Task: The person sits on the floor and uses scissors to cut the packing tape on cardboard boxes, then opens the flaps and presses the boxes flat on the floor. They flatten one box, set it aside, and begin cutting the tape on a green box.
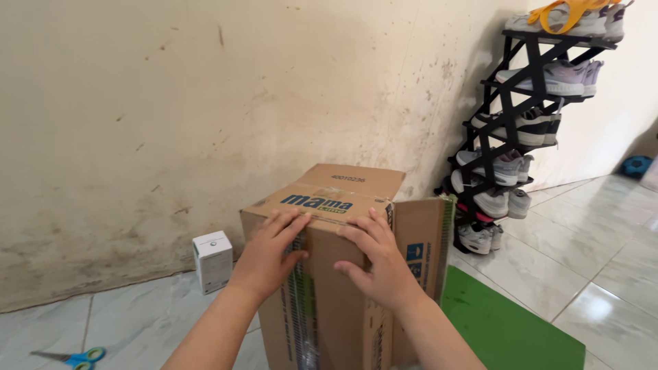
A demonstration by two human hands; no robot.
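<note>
Both palms flat now: left hand (269, 255) and right hand (379, 264) press the cardboard box (343, 301) flap down, fingers spread, gripping nothing.

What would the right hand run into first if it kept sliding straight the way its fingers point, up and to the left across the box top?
Most likely the left hand: the right hand lies flat on the cardboard box, its fingertips aimed at the left hand's. Depth is unclear.

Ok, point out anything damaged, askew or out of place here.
The cardboard box under the left hand and right hand is not sealed: one flap sticks out sideways and another stands open behind. Blue-handled scissors lie loose on the floor tiles. The wall is stained and scuffed.
</note>
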